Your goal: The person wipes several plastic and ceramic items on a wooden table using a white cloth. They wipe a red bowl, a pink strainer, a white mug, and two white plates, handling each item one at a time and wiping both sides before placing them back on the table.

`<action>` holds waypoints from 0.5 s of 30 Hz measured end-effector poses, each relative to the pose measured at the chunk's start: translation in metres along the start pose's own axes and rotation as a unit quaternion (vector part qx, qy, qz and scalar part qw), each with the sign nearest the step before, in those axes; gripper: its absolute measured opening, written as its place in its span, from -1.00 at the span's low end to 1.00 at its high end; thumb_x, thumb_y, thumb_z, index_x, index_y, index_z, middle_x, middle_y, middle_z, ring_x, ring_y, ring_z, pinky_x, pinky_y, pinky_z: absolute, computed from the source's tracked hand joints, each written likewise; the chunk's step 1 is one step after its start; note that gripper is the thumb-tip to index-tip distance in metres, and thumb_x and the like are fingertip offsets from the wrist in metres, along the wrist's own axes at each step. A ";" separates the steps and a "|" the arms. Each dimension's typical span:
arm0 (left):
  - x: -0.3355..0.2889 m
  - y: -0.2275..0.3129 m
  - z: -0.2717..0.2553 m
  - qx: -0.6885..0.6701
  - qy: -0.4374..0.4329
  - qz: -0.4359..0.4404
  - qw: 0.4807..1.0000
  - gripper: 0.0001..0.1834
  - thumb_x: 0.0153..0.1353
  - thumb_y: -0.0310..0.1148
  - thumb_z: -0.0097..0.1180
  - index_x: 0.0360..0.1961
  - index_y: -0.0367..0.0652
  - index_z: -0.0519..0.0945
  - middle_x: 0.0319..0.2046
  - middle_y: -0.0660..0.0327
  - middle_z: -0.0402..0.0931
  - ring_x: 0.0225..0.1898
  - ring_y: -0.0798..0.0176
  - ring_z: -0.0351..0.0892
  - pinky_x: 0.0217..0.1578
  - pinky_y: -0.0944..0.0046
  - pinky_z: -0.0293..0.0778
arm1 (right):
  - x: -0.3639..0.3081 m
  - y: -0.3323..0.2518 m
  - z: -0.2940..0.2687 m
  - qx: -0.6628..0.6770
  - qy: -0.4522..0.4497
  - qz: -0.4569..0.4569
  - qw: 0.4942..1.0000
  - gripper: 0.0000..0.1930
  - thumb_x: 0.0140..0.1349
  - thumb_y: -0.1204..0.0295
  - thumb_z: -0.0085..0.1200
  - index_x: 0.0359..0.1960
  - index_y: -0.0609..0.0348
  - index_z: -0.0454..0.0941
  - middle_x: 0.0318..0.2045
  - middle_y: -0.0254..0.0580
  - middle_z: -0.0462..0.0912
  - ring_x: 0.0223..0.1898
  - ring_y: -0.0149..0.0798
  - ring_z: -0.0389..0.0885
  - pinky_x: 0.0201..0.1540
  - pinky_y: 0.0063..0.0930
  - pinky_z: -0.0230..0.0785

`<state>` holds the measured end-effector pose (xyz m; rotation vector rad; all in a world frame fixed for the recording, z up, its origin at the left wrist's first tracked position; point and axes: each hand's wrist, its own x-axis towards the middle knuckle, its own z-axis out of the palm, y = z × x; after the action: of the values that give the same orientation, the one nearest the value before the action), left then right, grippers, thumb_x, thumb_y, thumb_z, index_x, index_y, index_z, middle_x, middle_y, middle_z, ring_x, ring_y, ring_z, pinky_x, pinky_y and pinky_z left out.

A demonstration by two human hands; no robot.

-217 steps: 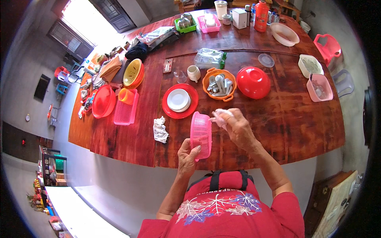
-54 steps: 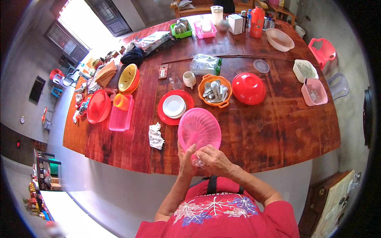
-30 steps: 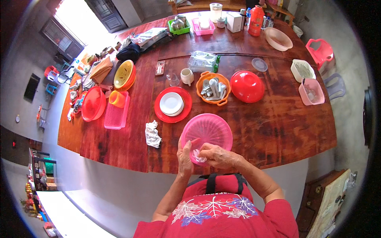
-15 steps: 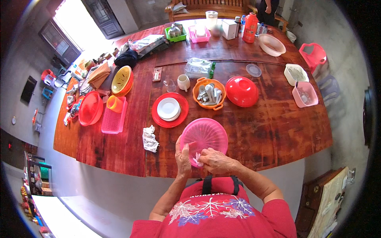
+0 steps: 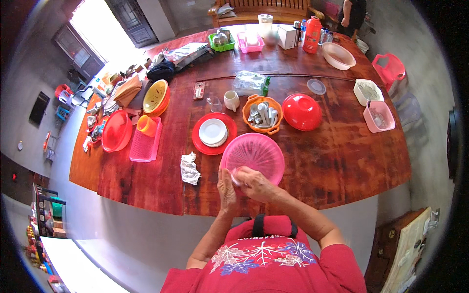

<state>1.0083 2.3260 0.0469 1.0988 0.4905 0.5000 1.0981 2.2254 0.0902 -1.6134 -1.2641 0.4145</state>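
At lower centre, the left hand [image 5: 227,193] grips the pink basket [image 5: 253,150] by its rim. The right hand [image 5: 257,185] clutches a pale cloth [image 5: 235,177] against it.

Person in a red shirt [image 5: 293,279], short sleeves [image 5: 340,263], a wide print of branching leaves [image 5: 264,255] in white and purple-blue, white lettering [image 5: 264,236] along the print's edge, red cloth [image 5: 277,223] at the waist, dark straps [image 5: 259,226] across it, bare forearms [image 5: 211,241], bare hands [image 5: 227,194].
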 end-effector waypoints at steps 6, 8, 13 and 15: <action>0.004 0.006 -0.006 -0.018 0.007 0.034 0.999 -0.52 0.35 -0.11 -0.17 0.13 -0.24 0.30 -0.09 0.14 0.48 -0.09 0.34 0.44 -0.03 0.32 0.35 | -0.006 -0.016 -0.069 0.108 -0.141 0.076 0.981 -0.79 0.04 0.54 0.05 -0.24 0.24 0.51 -0.27 -0.13 0.52 -0.18 -0.18 0.52 -0.08 -0.40 0.33; 0.000 0.004 0.000 -0.046 0.002 0.036 0.998 -0.52 0.35 -0.15 -0.16 0.17 -0.23 0.27 -0.02 0.17 0.42 -0.03 0.35 0.39 0.01 0.32 0.33 | 0.008 0.009 -0.046 -0.112 0.044 0.027 0.992 -0.75 0.06 0.45 0.09 -0.20 0.24 0.50 -0.28 -0.02 0.50 -0.20 -0.04 0.50 -0.11 -0.30 0.35; -0.004 0.001 0.005 -0.055 0.006 0.062 0.997 -0.55 0.33 -0.30 -0.10 0.21 -0.19 0.24 0.02 0.21 0.36 -0.01 0.38 0.36 -0.01 0.37 0.32 | 0.002 0.025 0.002 -0.297 0.084 0.012 0.951 -0.67 0.10 0.42 0.05 -0.07 0.20 0.42 -0.29 0.04 0.44 -0.24 0.06 0.45 -0.17 -0.19 0.36; 0.000 0.009 0.000 -0.016 0.025 0.072 0.997 -0.55 0.32 -0.32 -0.09 0.21 -0.19 0.24 0.02 0.22 0.36 -0.03 0.39 0.37 -0.02 0.38 0.34 | -0.008 0.010 -0.005 -0.212 -0.174 0.042 0.961 -0.67 0.08 0.46 0.04 -0.07 0.13 0.41 -0.31 0.00 0.43 -0.25 0.04 0.45 -0.18 -0.20 0.35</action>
<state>1.0068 2.3292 0.0551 1.0983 0.4478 0.6609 1.1043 2.2163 0.0817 -2.0230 -1.6351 0.5222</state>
